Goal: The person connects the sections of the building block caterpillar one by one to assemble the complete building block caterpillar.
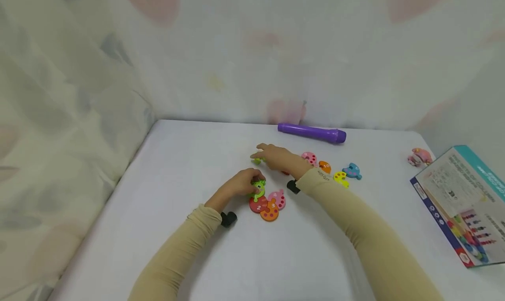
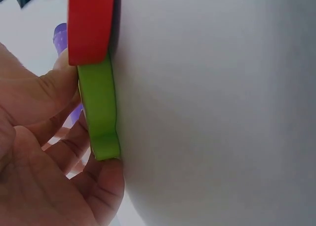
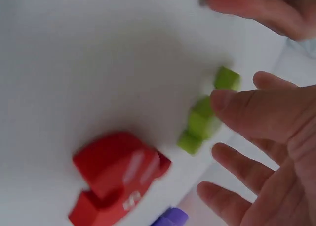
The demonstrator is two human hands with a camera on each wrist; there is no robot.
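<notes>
My left hand (image 1: 242, 183) holds a green caterpillar-head puzzle piece (image 1: 258, 189), thumb on one side and fingers at its edge. That head meets a red piece numbered 2 (image 1: 257, 205), which joins an orange piece numbered 3 (image 1: 270, 212) and a pink piece numbered 4 (image 1: 279, 199). Farther back, my right hand (image 1: 278, 157) reaches over another green piece (image 3: 200, 119), its fingers spread and the thumb tip right by it. A loose red piece (image 3: 116, 174) lies beside that hand in the right wrist view.
Loose pink (image 1: 309, 158), orange (image 1: 325, 167), yellow (image 1: 341, 178) and blue (image 1: 353, 171) pieces lie beyond the right forearm. A purple microphone-shaped toy (image 1: 311, 132) rests at the back edge. On the right are a printed box (image 1: 461, 204) and a small pink figure (image 1: 420, 157).
</notes>
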